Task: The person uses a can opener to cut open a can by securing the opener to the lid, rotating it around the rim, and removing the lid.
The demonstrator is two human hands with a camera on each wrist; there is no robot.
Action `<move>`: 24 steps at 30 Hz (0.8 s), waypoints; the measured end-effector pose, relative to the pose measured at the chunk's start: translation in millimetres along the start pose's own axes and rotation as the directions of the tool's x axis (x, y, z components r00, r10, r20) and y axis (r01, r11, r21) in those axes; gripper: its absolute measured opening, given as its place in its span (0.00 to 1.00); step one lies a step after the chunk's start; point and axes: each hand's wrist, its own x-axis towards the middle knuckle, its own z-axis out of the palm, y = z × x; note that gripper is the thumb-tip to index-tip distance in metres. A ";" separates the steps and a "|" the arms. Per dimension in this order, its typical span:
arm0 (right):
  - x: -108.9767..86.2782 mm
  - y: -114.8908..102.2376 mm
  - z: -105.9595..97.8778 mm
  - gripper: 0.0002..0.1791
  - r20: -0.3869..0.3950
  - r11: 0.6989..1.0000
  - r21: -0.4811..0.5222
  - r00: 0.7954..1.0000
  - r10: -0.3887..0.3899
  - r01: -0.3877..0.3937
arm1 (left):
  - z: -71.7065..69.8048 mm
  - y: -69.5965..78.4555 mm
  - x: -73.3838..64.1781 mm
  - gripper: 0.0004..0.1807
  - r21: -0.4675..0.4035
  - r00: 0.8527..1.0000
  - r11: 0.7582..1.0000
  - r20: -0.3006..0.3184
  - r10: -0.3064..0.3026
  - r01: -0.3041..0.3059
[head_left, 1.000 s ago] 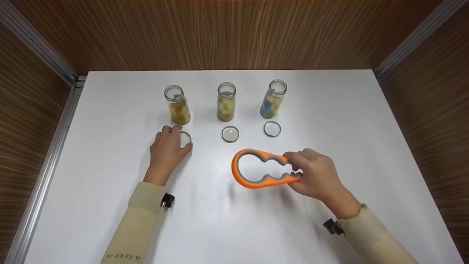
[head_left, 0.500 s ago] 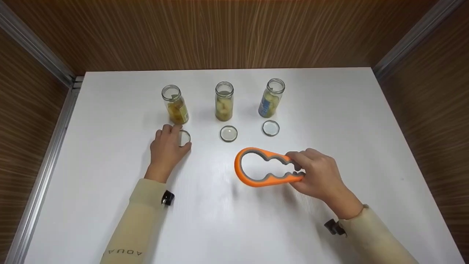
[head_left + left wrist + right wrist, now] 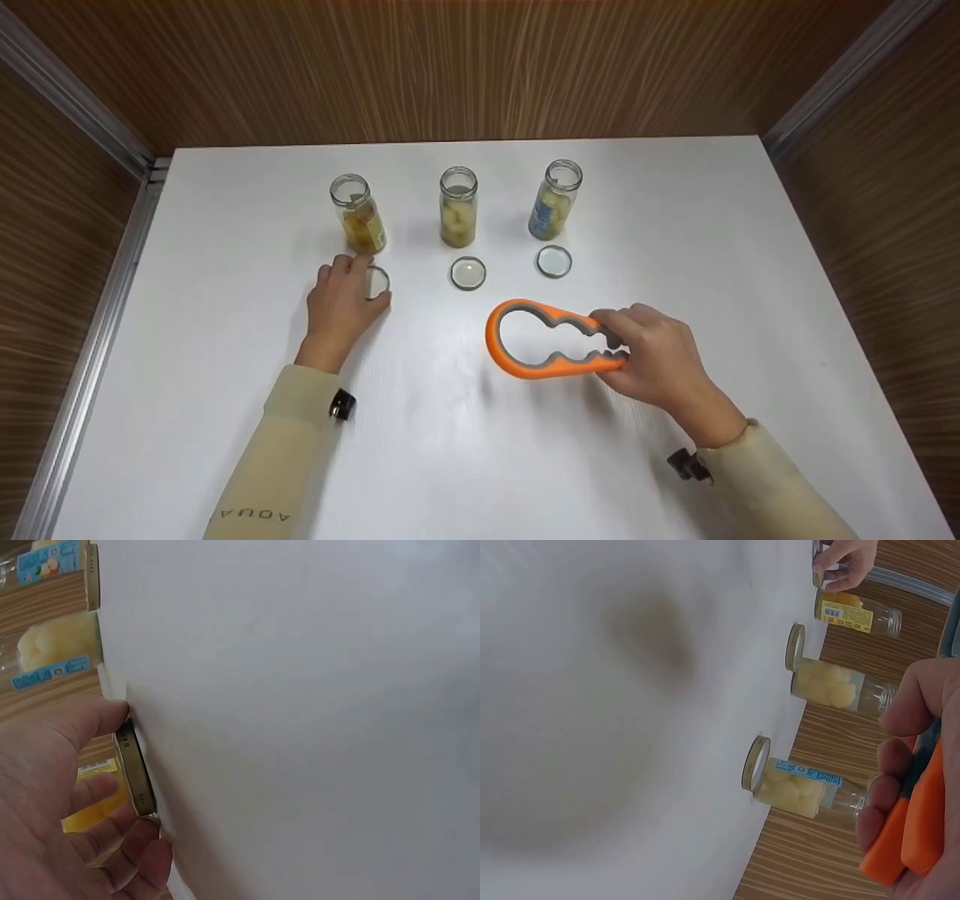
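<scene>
On the white table, my left hand [image 3: 340,306] pinches a metal jar lid [image 3: 377,283] at its rim, thumb on one side and fingers on the other. In the left wrist view this lid [image 3: 136,769] lies at the table surface. Just behind it stands an open glass jar [image 3: 364,225] with orange-yellow fruit. My right hand [image 3: 660,360] grips the handles of an orange and grey jar opener [image 3: 495,337], held above the table with its loop pointing left. The right wrist view shows its orange handles [image 3: 924,821] in my palm.
Two more open jars, a middle one [image 3: 458,217] and a right one [image 3: 551,210], hold pale fruit. In front of them lie a middle lid [image 3: 468,273] and a right lid [image 3: 554,261], inner sides up. Wood-grain panels [image 3: 465,67] border the table [image 3: 480,465].
My right hand has drifted slightly right with the jar opener. My left hand stays at the lid. The whole view has shifted a little.
</scene>
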 end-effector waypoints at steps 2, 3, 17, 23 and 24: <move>-0.5 0.4 0.0 0.18 -0.007 1.000 0.004 1.000 0.001 -0.001 | -0.3 0.5 0.2 0.34 -0.001 1.000 1.000 -0.003 0.004 -0.004; -0.7 0.4 0.1 0.18 -0.009 1.000 0.006 1.000 0.002 -0.002 | -0.3 0.5 0.4 0.33 -0.002 1.000 1.000 -0.004 0.006 -0.006; -6.1 11.5 5.8 0.21 0.053 0.986 0.042 0.986 0.159 -0.162 | 2.9 -0.2 -2.8 0.29 -0.010 0.999 1.000 -0.034 0.029 -0.029; -8.3 24.0 11.0 0.25 0.212 0.930 0.054 0.915 0.344 -0.362 | 3.5 0.0 -3.1 0.29 -0.024 1.000 1.000 -0.022 0.010 -0.010; -9.2 26.4 12.5 0.26 0.237 0.916 0.065 0.898 0.371 -0.395 | 3.4 0.0 -3.2 0.30 -0.026 1.000 1.000 -0.022 0.006 -0.006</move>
